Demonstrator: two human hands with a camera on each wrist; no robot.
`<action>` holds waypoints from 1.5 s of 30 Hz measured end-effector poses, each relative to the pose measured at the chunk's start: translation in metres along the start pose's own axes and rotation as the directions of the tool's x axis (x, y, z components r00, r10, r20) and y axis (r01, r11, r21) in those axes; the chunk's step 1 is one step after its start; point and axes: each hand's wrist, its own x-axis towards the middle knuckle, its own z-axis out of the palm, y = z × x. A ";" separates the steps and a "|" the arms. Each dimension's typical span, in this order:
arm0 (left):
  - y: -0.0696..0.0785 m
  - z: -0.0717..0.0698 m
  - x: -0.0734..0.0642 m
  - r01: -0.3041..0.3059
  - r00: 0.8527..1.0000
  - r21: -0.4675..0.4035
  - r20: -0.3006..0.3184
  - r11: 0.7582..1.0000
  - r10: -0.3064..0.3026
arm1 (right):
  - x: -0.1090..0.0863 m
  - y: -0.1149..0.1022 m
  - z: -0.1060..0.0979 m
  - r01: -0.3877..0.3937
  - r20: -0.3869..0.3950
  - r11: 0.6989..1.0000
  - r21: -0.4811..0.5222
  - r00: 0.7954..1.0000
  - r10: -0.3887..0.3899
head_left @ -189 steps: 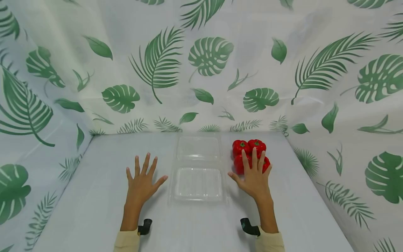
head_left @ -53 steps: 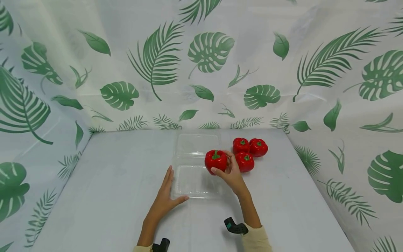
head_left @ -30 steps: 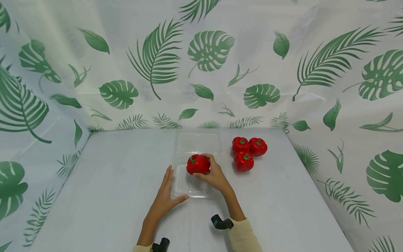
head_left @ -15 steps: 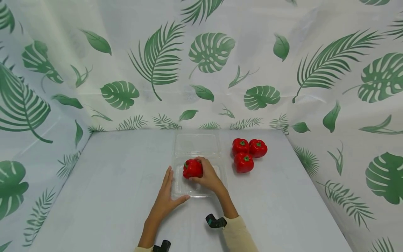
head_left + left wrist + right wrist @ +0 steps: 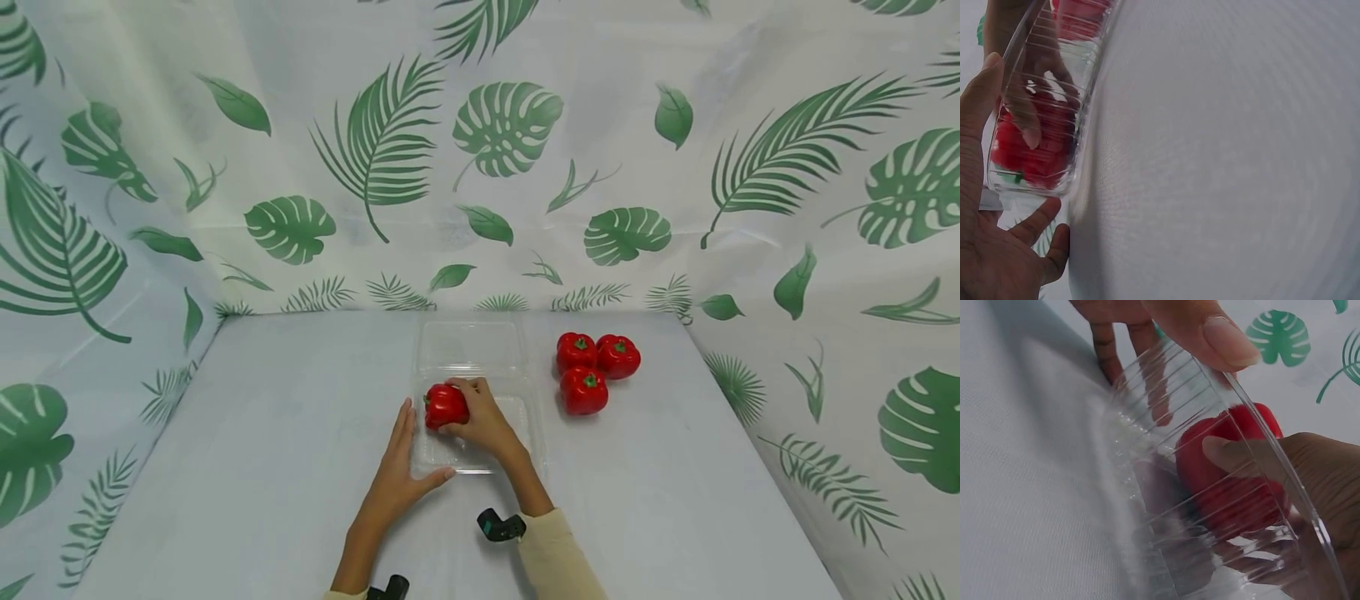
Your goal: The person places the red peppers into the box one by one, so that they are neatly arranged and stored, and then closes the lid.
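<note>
A red bell pepper (image 5: pixel 444 407) lies on its side at the left of the clear plastic clamshell box (image 5: pixel 517 417), its green stem toward the left. My right hand (image 5: pixel 483 423) grips it from the right, thumb on the near side. In the right wrist view the pepper (image 5: pixel 1229 469) shows through the ribbed box wall, the thumb pressed on it. My left hand (image 5: pixel 392 475) holds the box's near left corner with fingers straight, along the left side, thumb at the front edge. The left wrist view shows the pepper (image 5: pixel 1035 147) inside the box wall, close to the left fingers.
Three more red bell peppers (image 5: pixel 583 390) stand grouped to the right of the box on the white table (image 5: pixel 675 500). The box's open lid (image 5: pixel 472 343) lies flat behind it. A leaf-patterned sheet (image 5: pixel 480 200) rises behind the table and along both sides.
My right hand has carried the pepper from the right group leftward and down into the box, tipping it onto its side. My left hand has stayed at the box's corner for the last two seconds.
</note>
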 end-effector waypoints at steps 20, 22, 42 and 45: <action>0.000 0.000 0.001 0.003 1.000 0.033 0.001 0.999 -0.003 | -0.008 -0.005 -0.005 -0.041 -0.034 0.999 -0.007 0.999 0.041; 0.000 -0.001 0.001 0.006 1.000 0.030 0.001 1.000 -0.006 | -0.009 -0.005 -0.008 -0.046 -0.042 0.999 -0.025 0.998 0.045; 0.000 -0.002 0.000 0.006 1.000 0.030 -0.007 1.000 -0.006 | -0.006 -0.003 -0.001 -0.034 -0.121 0.998 -0.058 0.992 0.026; -0.001 -0.001 0.001 -0.003 1.000 0.032 -0.001 0.999 0.003 | -0.007 -0.003 -0.001 -0.040 -0.123 0.998 -0.050 0.992 0.034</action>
